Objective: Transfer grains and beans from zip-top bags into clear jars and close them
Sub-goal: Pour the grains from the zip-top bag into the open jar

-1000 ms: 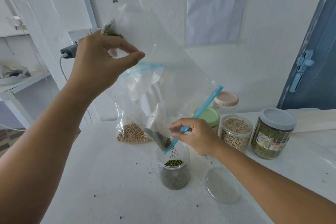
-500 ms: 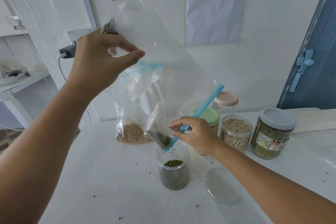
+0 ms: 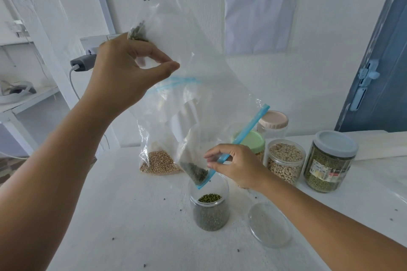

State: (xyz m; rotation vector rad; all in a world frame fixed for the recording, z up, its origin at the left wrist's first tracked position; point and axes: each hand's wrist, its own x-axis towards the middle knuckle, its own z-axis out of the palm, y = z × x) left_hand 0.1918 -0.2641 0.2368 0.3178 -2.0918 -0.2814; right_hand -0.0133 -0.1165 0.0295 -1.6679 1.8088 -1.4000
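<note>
White walls point(image 3: 330, 61) bear a printed sheet point(image 3: 259, 6). A blue door point(image 3: 383, 86) stands at right, a white shelf point(image 3: 24, 101) at left, a plugged-in charger point(image 3: 82, 64) beside it. The worktop point(image 3: 132, 215) is white.

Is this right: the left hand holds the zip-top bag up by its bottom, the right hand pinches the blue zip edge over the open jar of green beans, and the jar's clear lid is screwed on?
Not quite. The head view shows the open jar with no lid on it; its clear lid lies flat on the table to its right. The rest holds: the left hand holds the zip-top bag up, and the right hand pinches the blue zip edge above the jar.
</note>
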